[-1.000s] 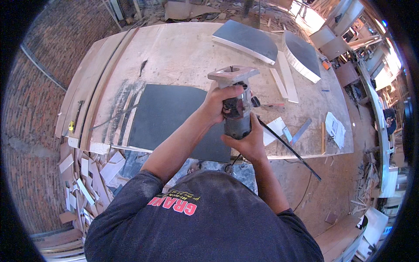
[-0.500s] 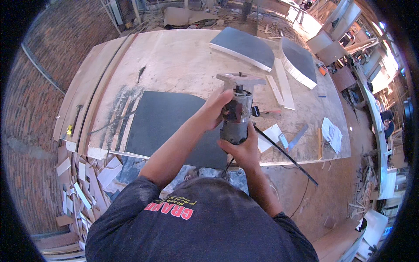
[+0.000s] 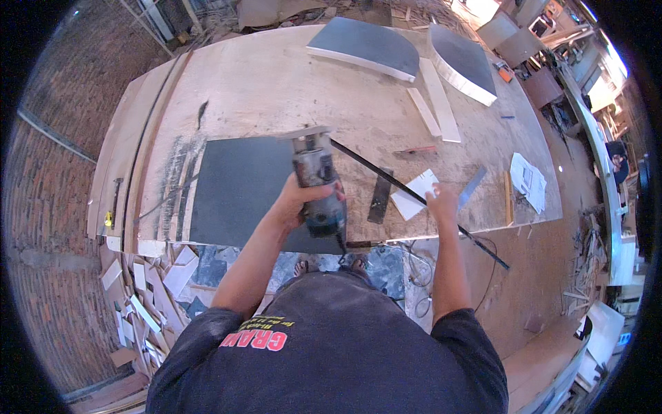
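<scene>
My left hand (image 3: pixel 293 201) is closed round a router (image 3: pixel 321 219), its flat base uppermost, over a dark curved sheet (image 3: pixel 231 179) on the worktable (image 3: pixel 248 83). The router is blurred. My right hand (image 3: pixel 441 200) has its fingers closed on a long thin black strip (image 3: pixel 371 167) that slants across the table. Beneath and beside that hand are a white card (image 3: pixel 407 205), a grey ruler (image 3: pixel 472 185) and a dark flat bar (image 3: pixel 379 196).
Two dark-faced curved panels (image 3: pixel 358 45) and light wood slats (image 3: pixel 441 103) lie at the back; papers (image 3: pixel 527 183) at right. A brick wall (image 3: pixel 52 207) and offcuts (image 3: pixel 141 297) are at left, cables (image 3: pixel 427 290) below the table, another person (image 3: pixel 614 159) far right.
My right hand has left the router and moved right onto the black strip. The router, now only in my left hand, has shifted left. The strip now reaches farther up-left in view.
</scene>
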### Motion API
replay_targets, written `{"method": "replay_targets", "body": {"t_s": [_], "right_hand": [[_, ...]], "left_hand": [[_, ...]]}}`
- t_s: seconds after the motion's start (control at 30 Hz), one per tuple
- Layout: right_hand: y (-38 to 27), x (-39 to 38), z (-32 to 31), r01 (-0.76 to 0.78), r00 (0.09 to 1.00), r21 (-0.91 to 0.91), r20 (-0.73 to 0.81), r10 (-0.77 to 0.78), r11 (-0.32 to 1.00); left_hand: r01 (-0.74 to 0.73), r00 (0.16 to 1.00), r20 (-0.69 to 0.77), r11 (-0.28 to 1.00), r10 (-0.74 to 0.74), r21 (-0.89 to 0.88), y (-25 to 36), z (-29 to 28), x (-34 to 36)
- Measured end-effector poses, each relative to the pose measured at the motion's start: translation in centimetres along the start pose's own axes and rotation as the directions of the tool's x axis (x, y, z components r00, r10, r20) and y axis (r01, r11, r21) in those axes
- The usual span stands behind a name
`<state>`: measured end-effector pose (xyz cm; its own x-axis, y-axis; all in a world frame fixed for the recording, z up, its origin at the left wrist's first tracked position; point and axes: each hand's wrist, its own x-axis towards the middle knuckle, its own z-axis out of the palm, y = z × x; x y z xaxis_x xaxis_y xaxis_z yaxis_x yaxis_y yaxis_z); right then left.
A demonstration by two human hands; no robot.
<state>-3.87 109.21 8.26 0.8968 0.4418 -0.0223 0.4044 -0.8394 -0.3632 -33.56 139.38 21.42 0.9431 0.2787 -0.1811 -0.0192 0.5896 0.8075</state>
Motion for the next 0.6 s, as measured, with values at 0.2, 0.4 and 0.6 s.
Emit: {"method": "replay_targets", "body": {"t_s": [0.2,0.4,0.6], "right_hand": [[0.3,-1.1,3.5,0.105,0.987,-0.069,0.128,-0.095,0.992],[0.7,0.9,4.3,0.146,0.979,-0.097,0.158,-0.129,0.985],[-11.6,1.9,-10.2,0.357,0.928,0.517,-0.103,-0.357,0.778]], "left_hand": [[-0.037,0.995,-0.094,0.999,0.04,0.039,0.3,-1.1,-2.4],[-0.083,0.992,-0.09,0.99,0.094,0.118,0.2,-1.3,-3.1],[-0.105,0.994,0.015,0.976,0.104,0.191,2.3,1.1,-3.3]]}}
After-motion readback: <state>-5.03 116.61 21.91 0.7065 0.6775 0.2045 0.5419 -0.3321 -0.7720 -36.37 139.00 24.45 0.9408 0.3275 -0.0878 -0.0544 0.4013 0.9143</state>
